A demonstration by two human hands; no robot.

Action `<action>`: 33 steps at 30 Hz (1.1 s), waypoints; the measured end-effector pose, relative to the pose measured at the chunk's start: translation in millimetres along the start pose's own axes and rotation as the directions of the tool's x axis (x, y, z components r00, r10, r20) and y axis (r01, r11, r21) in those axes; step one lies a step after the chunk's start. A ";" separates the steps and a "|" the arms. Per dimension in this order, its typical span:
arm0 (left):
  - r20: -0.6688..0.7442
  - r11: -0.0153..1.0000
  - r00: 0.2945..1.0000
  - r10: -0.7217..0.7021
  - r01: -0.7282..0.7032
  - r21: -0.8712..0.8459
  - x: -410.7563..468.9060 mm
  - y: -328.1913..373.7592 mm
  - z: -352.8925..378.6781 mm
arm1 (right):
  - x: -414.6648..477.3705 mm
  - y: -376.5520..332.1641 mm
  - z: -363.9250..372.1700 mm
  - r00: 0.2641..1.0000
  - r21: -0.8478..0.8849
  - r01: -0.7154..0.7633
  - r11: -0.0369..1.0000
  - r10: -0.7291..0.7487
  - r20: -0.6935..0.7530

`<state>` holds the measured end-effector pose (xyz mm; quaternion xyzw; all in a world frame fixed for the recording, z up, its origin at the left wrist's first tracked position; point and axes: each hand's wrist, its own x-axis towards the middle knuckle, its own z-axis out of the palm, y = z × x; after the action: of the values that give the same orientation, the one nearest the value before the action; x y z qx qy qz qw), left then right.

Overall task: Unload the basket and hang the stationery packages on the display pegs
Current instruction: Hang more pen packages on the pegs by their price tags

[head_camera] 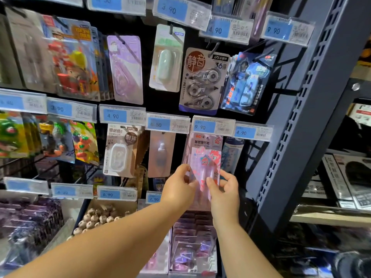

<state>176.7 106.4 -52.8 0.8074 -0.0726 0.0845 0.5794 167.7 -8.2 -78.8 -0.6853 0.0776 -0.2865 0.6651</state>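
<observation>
Pinching pink, glossy, cartoon-pony package (204,151).

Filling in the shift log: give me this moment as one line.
phase: hanging | left hand: pinches pink package | right hand: pinches same package | place: under 9.90 tag

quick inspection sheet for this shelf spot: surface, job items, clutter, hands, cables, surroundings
surface: black peg display wall, hung with carded packages.
job's things: pink cartoon-printed blister package under the blue 9.90 price tag, held by both hands; its peg is hidden; basket not in view.
clutter: open box of small round brown-and-white pieces on the lower shelf.
hands: left hand pinches the package's left edge; right hand pinches its right edge.
cables: nothing seen.
surroundings: grey perforated metal upright to the right; boxed goods on shelves beyond it.
</observation>
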 end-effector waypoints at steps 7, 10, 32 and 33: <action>-0.001 0.998 1.000 0.013 -0.013 -0.055 3.3 -0.9 2.2 | 1.8 -2.6 -0.4 0.999 -0.043 0.033 0.999 -0.033 0.006; -0.008 0.997 1.000 0.001 -0.002 -0.071 6.1 -2.7 3.4 | 4.6 -2.7 3.1 1.000 -0.040 0.028 0.999 -0.028 0.001; -0.080 0.966 0.997 -0.015 0.035 0.255 45.4 -11.4 -14.0 | 28.2 10.1 15.7 0.995 -0.257 -0.084 0.963 0.068 -0.071; -0.074 0.969 0.997 -0.013 0.031 0.246 43.0 -13.1 -15.9 | 26.2 8.8 14.6 0.995 -0.274 -0.078 0.959 0.057 -0.082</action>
<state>220.6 124.9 -50.4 0.8704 -0.0317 0.1157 0.4775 199.0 -9.2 -78.9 -0.7575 0.1646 -0.2750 0.5688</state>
